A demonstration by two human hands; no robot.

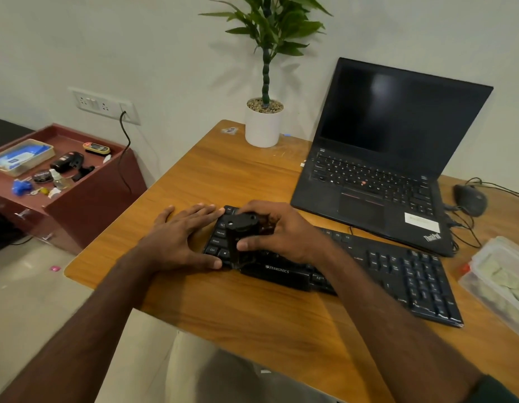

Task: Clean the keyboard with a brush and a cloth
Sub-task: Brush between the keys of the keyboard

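Observation:
A black Zebronics keyboard (398,269) lies slantwise on the wooden desk (252,309). My right hand (284,231) grips a black brush (241,237) over the keyboard's left keys, with its bristle end down near the front edge. My left hand (182,237) lies flat with straight fingers at the keyboard's left end, fingertips touching its top left corner and thumb against its front left corner. My right hand and forearm hide the middle keys. No cloth is in view that I can make out.
An open black laptop (383,158) stands behind the keyboard, a black mouse (470,199) with cables to its right. A white potted plant (262,123) sits at the desk's back edge. A clear plastic box (502,283) is at the right. A maroon side cabinet (86,193) holds small items.

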